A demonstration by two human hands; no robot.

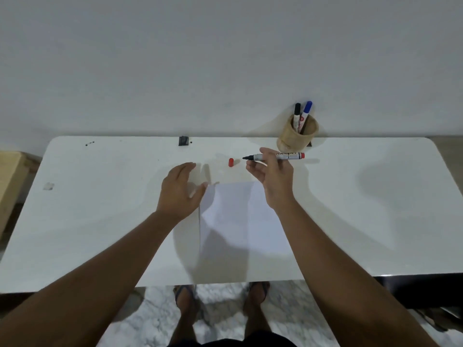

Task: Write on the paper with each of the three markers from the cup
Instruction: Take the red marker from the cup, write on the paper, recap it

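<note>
My right hand (274,176) holds an uncapped red marker (288,156) level above the table, tip pointing left. Its red cap (230,162) lies on the table just left of the tip. My left hand (179,190) hovers open over the top left corner of the white paper (240,221), holding nothing. The paper lies in the middle of the white table (100,209) and shows no marks. A tan cup (298,135) at the table's back edge holds a black marker (297,113) and a blue marker (306,112), both capped.
A small black clip (183,141) sits at the table's back edge, with a few dark specks (89,143) further left. A pale scrap (48,186) lies near the left side. A wooden piece of furniture (10,176) stands left of the table. A wall is directly behind.
</note>
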